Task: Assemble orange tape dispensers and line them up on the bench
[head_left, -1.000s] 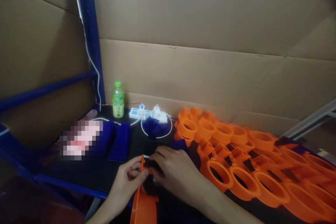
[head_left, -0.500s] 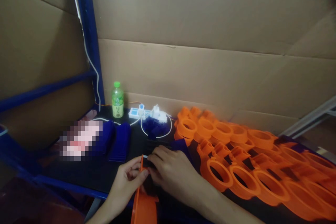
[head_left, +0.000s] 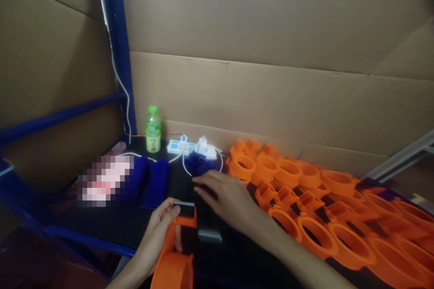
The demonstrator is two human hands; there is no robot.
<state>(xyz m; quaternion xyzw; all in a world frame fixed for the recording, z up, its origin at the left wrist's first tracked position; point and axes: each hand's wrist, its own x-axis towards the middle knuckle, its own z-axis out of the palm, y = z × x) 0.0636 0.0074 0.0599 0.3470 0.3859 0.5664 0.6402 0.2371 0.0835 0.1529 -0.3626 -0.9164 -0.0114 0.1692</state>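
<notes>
While its thumb presses the dark pad just below the toothed blade (head_left: pixel 186 203), the left hand (head_left: pixel 156 230) grips an orange dispenser (head_left: pixel 172 273) by its head end, above the front edge of the black table (head_left: pixel 113 227); the dispenser's ring sits nearest the camera. Just right of the dispenser is a grey metal piece (head_left: pixel 210 235), too blurred to identify. Farther in, the right hand (head_left: pixel 227 198) hovers over the table, back up, fingers loosely stretched leftward with narrow gaps between them, well apart from the blade. More dispensers (head_left: pixel 342 189) cover the table's right side in at least 2 rows, reaching its back edge. Toward the left edge lie 2 blue stacks (head_left: pixel 159 180) side by side. Past the right fingertips, a dark blue bundle (head_left: pixel 195 162) lies before the white power strip (head_left: pixel 174 146). Near the back left corner stands a green-capped bottle (head_left: pixel 153 131), with cardboard (head_left: pixel 271 54) behind.
</notes>
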